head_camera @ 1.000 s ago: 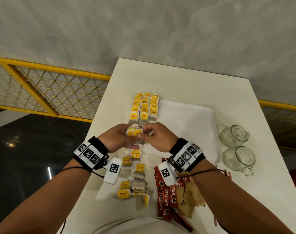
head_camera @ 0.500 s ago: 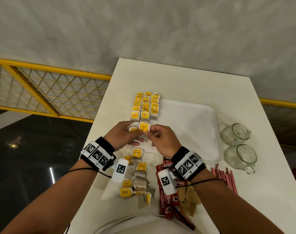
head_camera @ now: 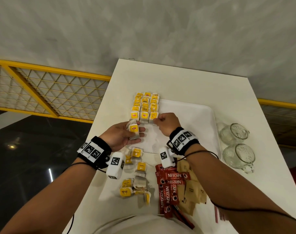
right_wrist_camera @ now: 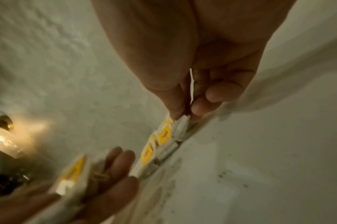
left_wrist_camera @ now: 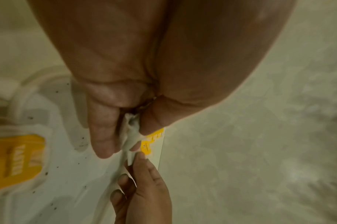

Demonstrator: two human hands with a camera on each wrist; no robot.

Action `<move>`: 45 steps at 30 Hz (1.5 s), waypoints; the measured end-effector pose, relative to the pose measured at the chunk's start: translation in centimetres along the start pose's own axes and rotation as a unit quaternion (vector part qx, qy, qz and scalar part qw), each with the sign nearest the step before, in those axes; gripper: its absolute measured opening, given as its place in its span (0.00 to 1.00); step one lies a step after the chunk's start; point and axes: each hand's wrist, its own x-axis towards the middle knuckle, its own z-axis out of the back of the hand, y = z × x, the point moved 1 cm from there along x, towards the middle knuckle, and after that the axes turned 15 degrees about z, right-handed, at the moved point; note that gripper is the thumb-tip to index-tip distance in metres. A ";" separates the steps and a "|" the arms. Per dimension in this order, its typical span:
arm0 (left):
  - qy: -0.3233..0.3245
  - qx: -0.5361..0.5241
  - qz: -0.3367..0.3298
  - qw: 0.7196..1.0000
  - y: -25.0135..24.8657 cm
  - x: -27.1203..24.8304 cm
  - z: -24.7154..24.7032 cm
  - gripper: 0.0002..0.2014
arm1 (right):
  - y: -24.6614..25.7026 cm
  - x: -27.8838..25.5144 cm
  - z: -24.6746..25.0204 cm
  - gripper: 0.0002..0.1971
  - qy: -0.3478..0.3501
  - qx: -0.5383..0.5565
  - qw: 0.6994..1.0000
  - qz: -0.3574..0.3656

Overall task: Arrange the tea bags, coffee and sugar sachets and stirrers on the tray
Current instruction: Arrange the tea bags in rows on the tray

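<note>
A white tray [head_camera: 191,125] lies on the white table [head_camera: 177,81]. Several yellow-tagged tea bags stand in rows [head_camera: 144,105] along the tray's left side. My right hand [head_camera: 156,119] pinches one tea bag [head_camera: 153,115] at the near right end of those rows; in the right wrist view thumb and finger hold that tea bag [right_wrist_camera: 180,128]. My left hand [head_camera: 135,131] lies palm up just left of it, thumb pressing a small stack of tea bags [head_camera: 133,129] onto the fingers. The left wrist view shows that stack [left_wrist_camera: 133,133] pinched.
Loose tea bags [head_camera: 135,176] lie on the table near me, left of red Nescafe sachets [head_camera: 169,184] and brown sugar sachets [head_camera: 192,190]. Red stirrers [head_camera: 219,215] show under my right forearm. Two glass mugs [head_camera: 235,146] stand right of the tray. The table's left edge is close.
Both hands were together on one stack of tea bags. The right hand has since carried one bag forward to the rows; the left hand stays behind with the rest.
</note>
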 end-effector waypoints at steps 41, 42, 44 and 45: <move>-0.169 0.089 -0.087 0.978 -0.2 0.6 -0.3 0.05 | 2.9 -4.3 1.4 0.14 -0.027 0.137 0.987 0.081; -0.160 0.074 -0.078 0.981 -0.2 0.6 -0.3 0.06 | 2.7 -3.7 1.7 0.15 -0.033 0.125 0.989 0.078; -0.140 0.042 -0.063 0.987 -0.3 0.5 -0.2 0.10 | 2.3 -2.6 2.0 0.17 -0.037 0.104 0.991 0.075; -0.131 0.028 -0.058 0.989 -0.3 0.4 -0.3 0.11 | 2.0 -2.1 2.0 0.17 -0.038 0.093 0.992 0.074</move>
